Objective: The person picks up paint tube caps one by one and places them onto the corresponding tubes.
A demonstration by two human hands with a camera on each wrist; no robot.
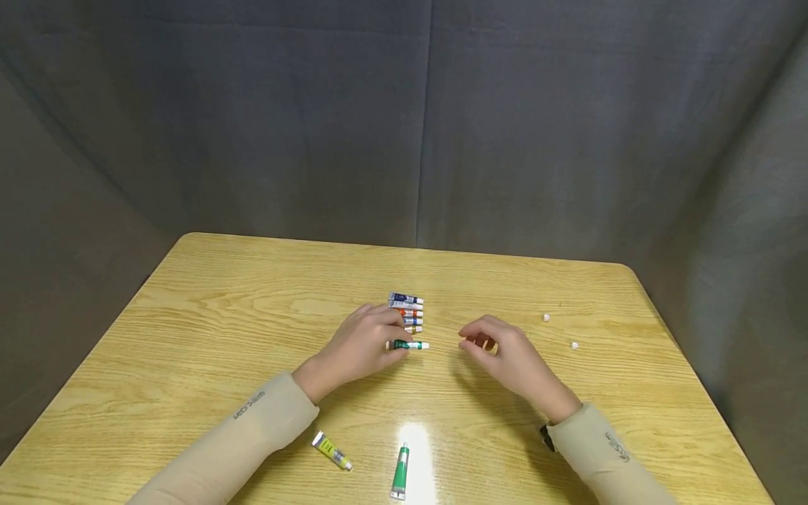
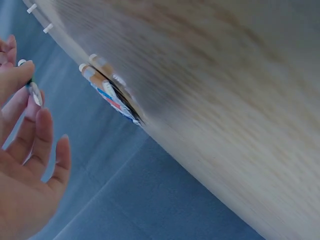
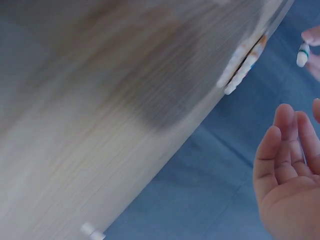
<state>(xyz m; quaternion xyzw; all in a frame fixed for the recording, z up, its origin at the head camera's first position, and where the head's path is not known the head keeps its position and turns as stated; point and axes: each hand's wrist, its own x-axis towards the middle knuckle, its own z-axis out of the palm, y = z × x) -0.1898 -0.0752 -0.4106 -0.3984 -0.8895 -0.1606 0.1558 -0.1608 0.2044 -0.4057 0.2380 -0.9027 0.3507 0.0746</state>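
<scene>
My left hand [image 1: 366, 342] pinches a dark green paint tube [image 1: 410, 345] between thumb and fingers, its white end pointing right. In the left wrist view, the tube [image 2: 34, 92] is partly covered by the thumb. My right hand [image 1: 505, 351] hovers a short way to the right of that tube, fingers loosely bent, with a gap between thumb and forefinger. Nothing shows in it, though its fingertips are partly cut off in the right wrist view. Beyond the left fingers lies a row of several paint tubes [image 1: 407, 299], white ends to the right, partly hidden by that hand.
Two small white caps, a far cap [image 1: 546, 318] and a nearer cap [image 1: 574, 345], lie right of the right hand. Near the front are a yellow-green tube [image 1: 332, 450] and a green tube [image 1: 400, 473]. A dark curtain [image 1: 416, 126] hangs behind the wooden table [image 1: 252, 280].
</scene>
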